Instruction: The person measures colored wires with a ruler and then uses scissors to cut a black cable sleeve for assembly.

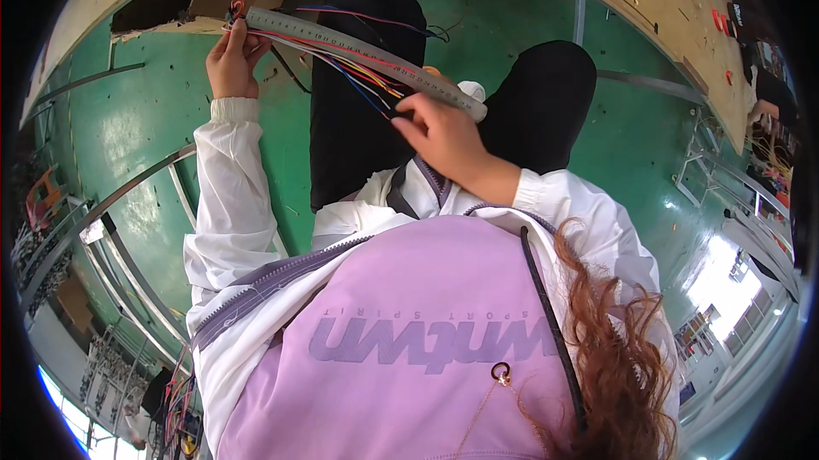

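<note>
The head view shows the person's left hand (pixel 233 63) clenched on one end of a bundle of thin red, white, yellow and blue coated wires (pixel 354 68), against the tip of a long, flat, grey metal ruler (pixel 367 52); both slant across the black-trousered left leg (pixel 350 140), where the right hand (pixel 448 140) bends over the ruler near the wires' other ends, though whether it pinches them or merely steadies them cannot be told; the wires fan apart below the ruler, so a loosened left grip could let them slide along its scale, and uneven tension could leave some slack; the loose red and blue strands (pixel 367 14) beyond the ruler might also snag; the left fingers partly cover the tangled orange coil (pixel 238 6), and the right fingers obscure the wire tips
</note>
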Demonstrator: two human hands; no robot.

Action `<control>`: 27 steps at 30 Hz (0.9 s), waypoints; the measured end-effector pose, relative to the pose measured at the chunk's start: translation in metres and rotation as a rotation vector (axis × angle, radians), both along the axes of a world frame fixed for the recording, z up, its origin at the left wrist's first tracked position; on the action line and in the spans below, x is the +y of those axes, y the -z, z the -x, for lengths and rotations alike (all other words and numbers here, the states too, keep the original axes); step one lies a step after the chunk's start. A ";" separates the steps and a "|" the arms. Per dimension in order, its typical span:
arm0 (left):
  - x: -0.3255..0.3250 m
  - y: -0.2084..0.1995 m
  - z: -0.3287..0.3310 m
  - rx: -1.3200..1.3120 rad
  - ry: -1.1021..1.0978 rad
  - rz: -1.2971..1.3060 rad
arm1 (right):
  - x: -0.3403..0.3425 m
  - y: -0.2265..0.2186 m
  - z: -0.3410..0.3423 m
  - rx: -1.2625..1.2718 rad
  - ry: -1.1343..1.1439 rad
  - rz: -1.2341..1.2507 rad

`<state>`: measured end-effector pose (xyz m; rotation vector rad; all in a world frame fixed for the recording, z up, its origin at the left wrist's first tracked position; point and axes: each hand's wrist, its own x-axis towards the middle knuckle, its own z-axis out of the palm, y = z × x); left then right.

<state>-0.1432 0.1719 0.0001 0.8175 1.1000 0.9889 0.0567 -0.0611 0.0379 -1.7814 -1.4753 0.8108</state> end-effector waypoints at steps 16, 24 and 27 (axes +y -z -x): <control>-0.010 -0.001 0.004 0.026 -0.029 -0.012 | 0.010 0.016 -0.002 0.104 0.289 -0.098; -0.022 -0.003 -0.001 0.023 -0.108 -0.085 | 0.018 0.000 -0.019 -0.396 0.176 -0.197; -0.024 -0.004 -0.004 0.021 -0.119 -0.089 | 0.019 0.004 -0.022 -0.470 0.170 -0.238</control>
